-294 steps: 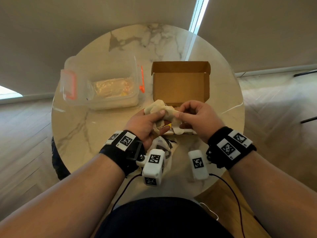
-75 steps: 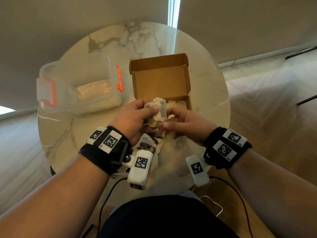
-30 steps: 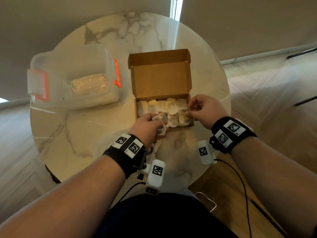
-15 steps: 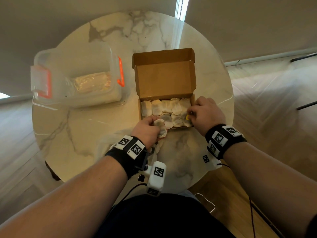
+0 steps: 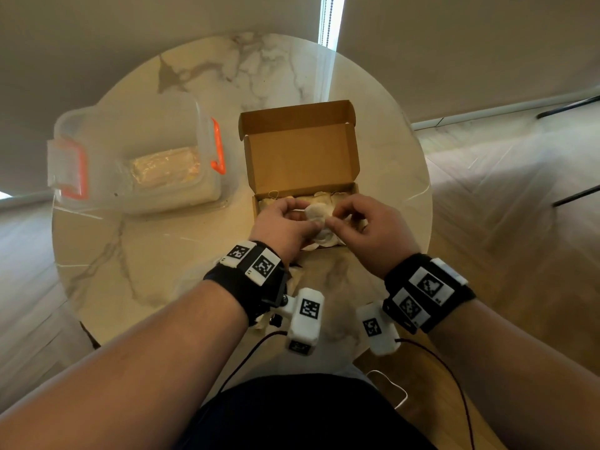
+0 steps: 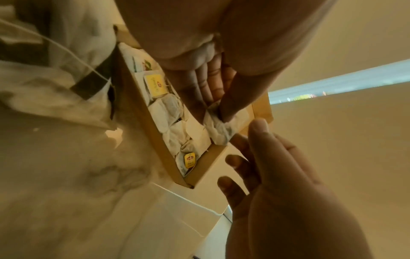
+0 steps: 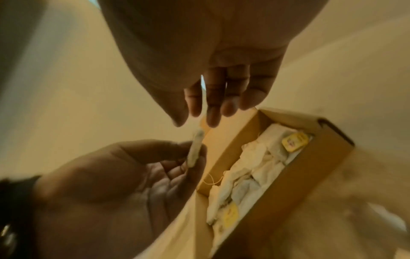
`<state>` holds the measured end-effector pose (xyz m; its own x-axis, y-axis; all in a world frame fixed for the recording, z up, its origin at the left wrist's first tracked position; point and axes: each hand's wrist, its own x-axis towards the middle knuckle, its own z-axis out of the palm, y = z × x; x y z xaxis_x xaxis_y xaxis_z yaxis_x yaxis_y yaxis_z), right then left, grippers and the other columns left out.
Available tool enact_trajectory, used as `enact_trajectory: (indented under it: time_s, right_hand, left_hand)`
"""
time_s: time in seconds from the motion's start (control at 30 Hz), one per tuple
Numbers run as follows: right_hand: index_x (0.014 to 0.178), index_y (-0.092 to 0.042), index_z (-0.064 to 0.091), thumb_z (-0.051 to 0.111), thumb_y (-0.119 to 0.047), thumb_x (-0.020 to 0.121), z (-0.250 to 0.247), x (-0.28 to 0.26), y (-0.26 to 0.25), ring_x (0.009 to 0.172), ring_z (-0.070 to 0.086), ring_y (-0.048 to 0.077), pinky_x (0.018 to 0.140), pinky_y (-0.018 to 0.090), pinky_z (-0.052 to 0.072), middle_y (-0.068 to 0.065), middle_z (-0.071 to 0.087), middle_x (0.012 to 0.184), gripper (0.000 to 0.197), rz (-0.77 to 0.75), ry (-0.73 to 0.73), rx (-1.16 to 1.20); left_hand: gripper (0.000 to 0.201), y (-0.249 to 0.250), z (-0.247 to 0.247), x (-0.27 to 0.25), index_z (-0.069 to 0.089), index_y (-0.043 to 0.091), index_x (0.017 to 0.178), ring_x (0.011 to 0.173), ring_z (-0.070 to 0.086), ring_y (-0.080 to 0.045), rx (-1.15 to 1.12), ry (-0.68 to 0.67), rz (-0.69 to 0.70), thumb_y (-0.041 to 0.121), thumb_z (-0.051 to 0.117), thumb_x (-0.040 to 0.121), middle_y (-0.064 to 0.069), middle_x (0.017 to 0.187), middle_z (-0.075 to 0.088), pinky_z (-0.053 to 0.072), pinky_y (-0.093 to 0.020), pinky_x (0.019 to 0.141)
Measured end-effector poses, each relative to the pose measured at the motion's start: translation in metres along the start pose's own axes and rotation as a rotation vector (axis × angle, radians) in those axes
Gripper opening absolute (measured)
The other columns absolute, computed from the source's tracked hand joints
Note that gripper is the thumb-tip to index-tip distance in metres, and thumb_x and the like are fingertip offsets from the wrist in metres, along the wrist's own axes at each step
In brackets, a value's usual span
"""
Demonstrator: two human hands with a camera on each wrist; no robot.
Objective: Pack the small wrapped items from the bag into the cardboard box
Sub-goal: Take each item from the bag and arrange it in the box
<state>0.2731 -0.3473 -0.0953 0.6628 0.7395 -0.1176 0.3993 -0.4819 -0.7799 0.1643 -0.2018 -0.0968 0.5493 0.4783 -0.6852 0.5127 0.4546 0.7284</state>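
Observation:
A round white tea bag hangs above the open cardboard box, pinched by my left hand between thumb and fingers. The right wrist view shows this tea bag edge-on in the left hand. My right hand hovers beside it, and its fingers hang relaxed just above the tea bag's top, holding nothing. Several white tea bags with yellow tags fill the box tray. The crumpled white bag lies on the table by the box's near side, mostly hidden under my left wrist.
A clear plastic container with orange latches stands left of the box and holds a pale wrapped block. Everything sits on a round marble table, whose near edge is at my wrists. Wooden floor lies to the right.
My left hand has lifted its tea bag from the box's near edge to above the box. My right hand has left the tray's right side and come up beside the tea bag.

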Motion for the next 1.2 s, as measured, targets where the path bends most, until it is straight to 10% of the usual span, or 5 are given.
enact_trajectory:
  time_s: [0.27,0.47,0.63,1.2]
  right_hand:
    - [0.095,-0.030,0.070,0.074,-0.025,0.092,0.001,0.027,0.019,0.075,0.064,0.003,0.069,0.020,0.055,-0.014,0.069,0.082,0.007,0.143,0.031,0.007]
    - [0.098,-0.028,0.073,0.062,-0.020,0.095,0.005,0.053,0.036,0.078,0.065,0.011,0.070,0.025,0.054,-0.009,0.071,0.085,0.014,0.184,-0.001,-0.167]
    - [0.102,-0.021,0.075,0.060,-0.023,0.098,0.016,0.065,0.044,0.089,0.064,0.020,0.075,0.031,0.051,-0.002,0.070,0.097,0.016,0.117,0.005,-0.305]
    - [0.111,-0.027,0.079,0.060,-0.040,0.097,0.015,0.062,0.050,0.092,0.064,0.027,0.076,0.037,0.052,-0.004,0.077,0.111,0.027,-0.092,-0.141,-0.713]
  left_hand:
    - [0.039,0.004,0.005,0.006,0.066,0.019,0.112,0.097,0.075,-0.026,0.244,0.048,0.110,0.007,0.086,0.080,-0.003,0.103,0.075,0.064,-0.045,0.088]
    - [0.030,0.014,-0.051,0.014,0.069,0.033,0.100,0.100,0.066,-0.016,0.859,0.184,0.142,0.012,0.082,0.081,0.007,0.111,0.067,0.051,-0.030,0.081]
    - [0.048,0.009,-0.070,0.025,0.066,0.025,0.131,0.125,0.055,-0.026,1.245,0.151,0.117,0.013,0.074,0.085,-0.004,0.137,0.052,0.048,-0.036,0.102]
    - [0.056,0.007,-0.066,0.040,0.057,0.020,0.139,0.122,0.059,-0.028,1.351,0.108,0.180,0.013,0.070,0.085,-0.002,0.136,0.053,0.054,-0.044,0.102]
